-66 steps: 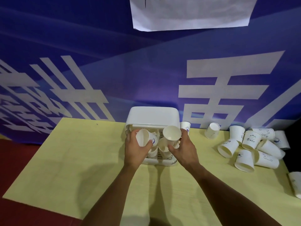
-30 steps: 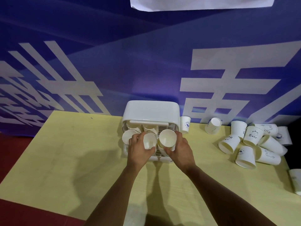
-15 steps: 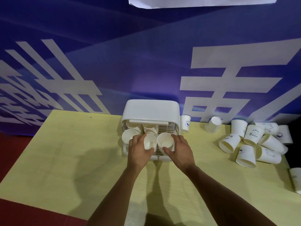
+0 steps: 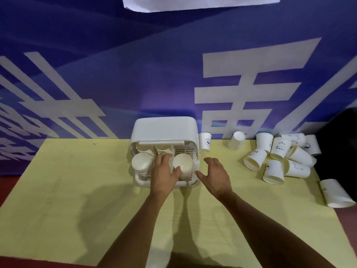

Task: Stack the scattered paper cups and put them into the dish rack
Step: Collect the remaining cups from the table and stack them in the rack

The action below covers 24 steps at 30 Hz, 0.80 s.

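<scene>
Seating the middle cup [image 4: 170, 163] beside the left stack [image 4: 141, 163] likely wants a push along its own axis, never sideways. The left hand [image 4: 164, 172] curls its fingers [image 4: 163, 157] round it inside the dish rack [image 4: 164, 128] at the bench's [image 4: 77, 190] far edge. Racked cups lean, mouths toward the person, axes running near-to-far. The right hand [image 4: 215, 176] hovers spread and empty; loose cups [image 4: 274, 172] litter the far right corner.

Head-worn, forward-down (close) over table [image 4: 77, 190]
</scene>
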### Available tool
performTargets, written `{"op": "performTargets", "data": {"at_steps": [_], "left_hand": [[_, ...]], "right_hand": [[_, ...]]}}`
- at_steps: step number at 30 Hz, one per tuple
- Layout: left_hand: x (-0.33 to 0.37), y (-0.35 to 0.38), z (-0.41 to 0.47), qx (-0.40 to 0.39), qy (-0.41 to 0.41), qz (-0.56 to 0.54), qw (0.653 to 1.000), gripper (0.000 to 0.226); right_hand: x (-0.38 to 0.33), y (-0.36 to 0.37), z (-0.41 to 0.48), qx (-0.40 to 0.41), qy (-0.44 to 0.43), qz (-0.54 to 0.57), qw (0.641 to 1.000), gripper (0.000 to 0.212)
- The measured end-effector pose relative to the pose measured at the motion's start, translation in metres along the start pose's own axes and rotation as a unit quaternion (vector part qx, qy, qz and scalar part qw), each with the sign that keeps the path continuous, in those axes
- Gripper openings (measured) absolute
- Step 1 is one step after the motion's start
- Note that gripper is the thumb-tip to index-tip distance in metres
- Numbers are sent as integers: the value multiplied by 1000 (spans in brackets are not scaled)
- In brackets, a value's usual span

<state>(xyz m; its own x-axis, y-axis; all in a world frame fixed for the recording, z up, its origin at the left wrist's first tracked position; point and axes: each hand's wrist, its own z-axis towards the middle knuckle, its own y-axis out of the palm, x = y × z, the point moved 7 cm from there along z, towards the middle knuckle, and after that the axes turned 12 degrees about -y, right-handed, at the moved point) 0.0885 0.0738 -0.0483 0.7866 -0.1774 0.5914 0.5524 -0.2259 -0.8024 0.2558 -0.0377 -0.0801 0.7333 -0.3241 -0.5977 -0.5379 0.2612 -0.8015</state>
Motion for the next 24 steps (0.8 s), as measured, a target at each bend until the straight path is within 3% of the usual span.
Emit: {"op": "performTargets", "data": {"at_steps": [6, 13, 24], "left_hand": [[46, 43, -15, -59, 45, -18, 997, 39], [96, 112, -30, -156, 71, -5, 985, 44], [151, 210, -34, -247, 55, 41, 967, 54]], "right_hand": [[51, -32, -30, 29, 56, 4, 998, 57], [117, -74, -57, 78, 142, -8, 987, 64], [212, -105, -75, 109, 241, -18, 964, 64]]}}
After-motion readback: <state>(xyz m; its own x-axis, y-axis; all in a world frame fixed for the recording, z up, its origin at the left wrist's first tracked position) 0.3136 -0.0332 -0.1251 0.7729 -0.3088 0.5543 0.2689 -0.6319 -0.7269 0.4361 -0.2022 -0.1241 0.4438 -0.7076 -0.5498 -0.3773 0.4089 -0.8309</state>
